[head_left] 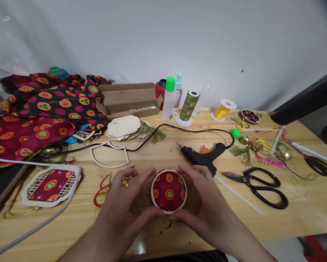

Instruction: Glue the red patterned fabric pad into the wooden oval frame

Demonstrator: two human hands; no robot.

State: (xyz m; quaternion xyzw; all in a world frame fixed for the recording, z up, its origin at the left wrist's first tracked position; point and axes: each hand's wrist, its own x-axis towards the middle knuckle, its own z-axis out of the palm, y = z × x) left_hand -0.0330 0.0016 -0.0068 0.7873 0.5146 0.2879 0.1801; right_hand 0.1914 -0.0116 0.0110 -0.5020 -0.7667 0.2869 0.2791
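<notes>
Between my two hands is a round, fabric-covered disc (pixel 163 195) in dark red with orange and green flower patterns, edged by a pale ring. My left hand (pixel 132 198) curves around its left side, thumb at the lower rim and fingertips near the top left. On the opposite side, my right hand (pixel 200 194) grips the rim the same way, its thumb close to the left one. A ring shows on one left finger. Just beyond the right fingers lies a black glue gun (pixel 204 155), and black-handled scissors (pixel 256 185) rest to the right.
Patterned fabric (pixel 43 98) is heaped at the left behind a framed fabric piece (pixel 51 185). A cardboard box (pixel 130 100), a green-capped bottle (pixel 168 100) and thread spools (pixel 190 105) line the wall. The black cord (pixel 163 125) crosses the wooden table (pixel 302 214). A grey cable (pixel 56 211) runs front left.
</notes>
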